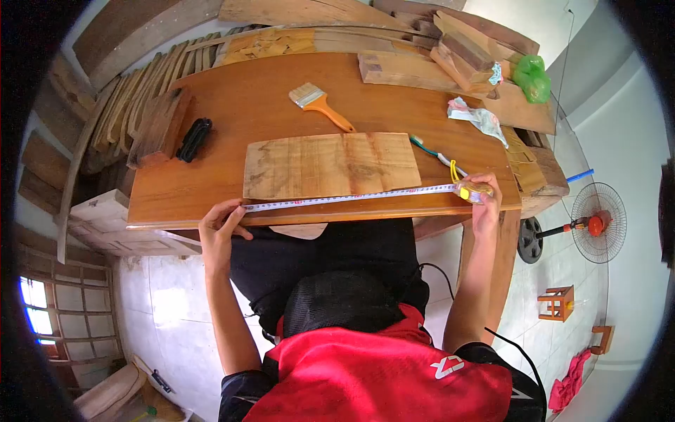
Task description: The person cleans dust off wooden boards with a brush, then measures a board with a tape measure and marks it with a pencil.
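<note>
A tape measure [476, 192] sits in my right hand [486, 200], its case gripped by closed fingers. From the case the white blade [337, 197] runs leftward along the near edge of a wooden board [330, 165]. My left hand [223, 219] pinches the blade's free end between thumb and finger, just beyond the board's near left corner. The board lies flat on the brown table [239, 91]. Behind it rests a paintbrush [320, 105] with an orange handle. A green and white cord-like tool [437, 155] with a yellow loop lies by the board's right end.
A black object [194, 139] and a wood block [160, 126] are at the table's left. Wood blocks [415, 74], a crumpled wrapper [478, 119] and a green bag [532, 79] are at the back right. A fan [598, 223] stands right of the table.
</note>
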